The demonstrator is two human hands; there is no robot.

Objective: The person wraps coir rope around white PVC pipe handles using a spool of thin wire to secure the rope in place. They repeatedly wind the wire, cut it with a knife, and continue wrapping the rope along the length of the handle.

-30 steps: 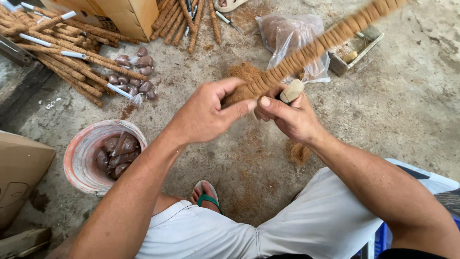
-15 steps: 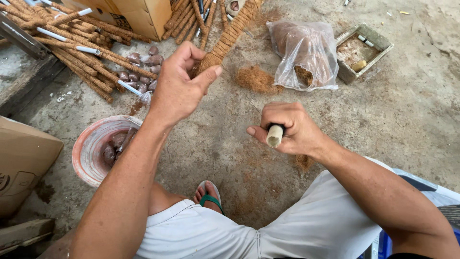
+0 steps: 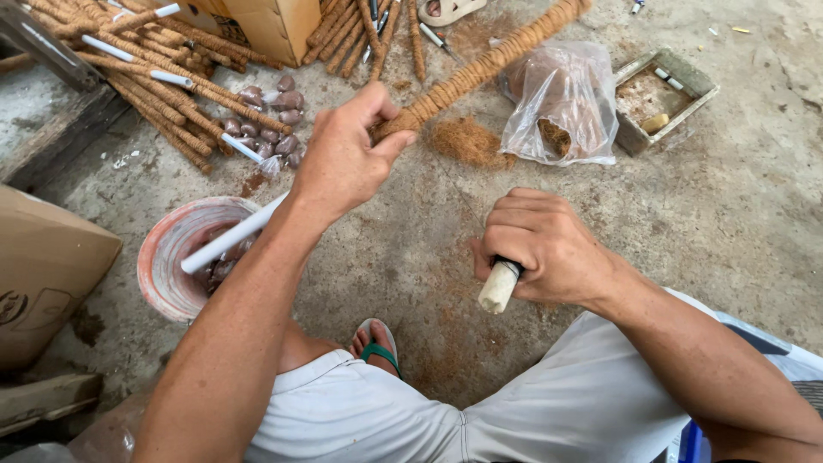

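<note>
My left hand [image 3: 343, 159] is shut around a long pole wrapped in brown coir rope [image 3: 480, 64]. The pole slants from the top right down to my hand, and its bare white pipe end [image 3: 231, 240] sticks out below my wrist over a bucket. My right hand [image 3: 549, 249] is apart from the pole, lower and to the right. It is closed on a small tool with a pale wooden handle [image 3: 499, 287] that points down from my fist. The tool's working end is hidden inside the hand.
A pink-and-white bucket [image 3: 159, 257] stands at left, with a cardboard box [image 3: 47, 274] beside it. Several wrapped poles [image 3: 146, 60] lie at top left, by another box [image 3: 261, 21]. Loose fibre [image 3: 470, 141], a plastic bag [image 3: 561, 103] and a small tray [image 3: 677, 73] lie ahead. My sandalled foot [image 3: 377, 343] is below.
My hands have parted. The left hand carried the wrapped pole up and to the left, away from the right hand, which dropped lower with the wooden-handled tool.
</note>
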